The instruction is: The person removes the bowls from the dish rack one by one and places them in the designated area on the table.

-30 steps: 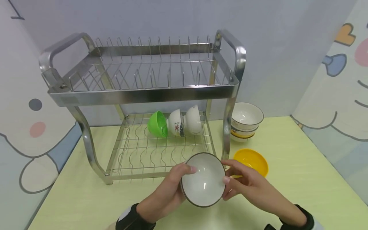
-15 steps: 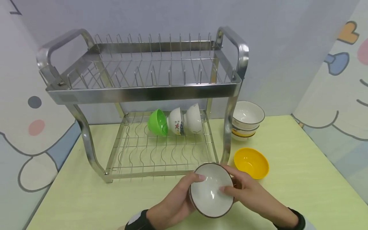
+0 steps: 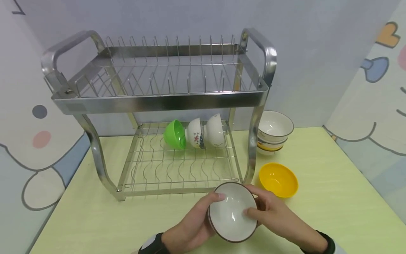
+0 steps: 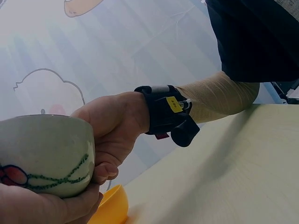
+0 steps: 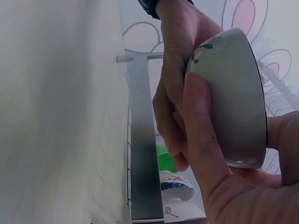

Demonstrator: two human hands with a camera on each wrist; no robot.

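Observation:
Both hands hold a white bowl (image 3: 233, 224) with a dark brown rim in front of the rack. Its inside faces the head camera. My left hand (image 3: 198, 218) grips the left side, thumb over the rim and fingers behind. From the right, my right hand (image 3: 275, 214) pinches the bowl, its thumb against the inner wall. In the left wrist view, the outer wall of the bowl (image 4: 51, 144) carries a red and green painted pattern. The right wrist view shows fingers of both hands under the bowl (image 5: 233, 98).
A two-tier metal dish rack (image 3: 161, 102) stands behind. On its lower shelf, a green bowl (image 3: 174, 135) and two white bowls (image 3: 214, 132) lean in a row. At right are a stack of bowls (image 3: 275, 128) and a yellow bowl (image 3: 279, 180).
The held bowl has moved right and down, nearer to me, with both hands. My right thumb has shifted from the rim onto the bowl's inner wall. In the last half second little has moved.

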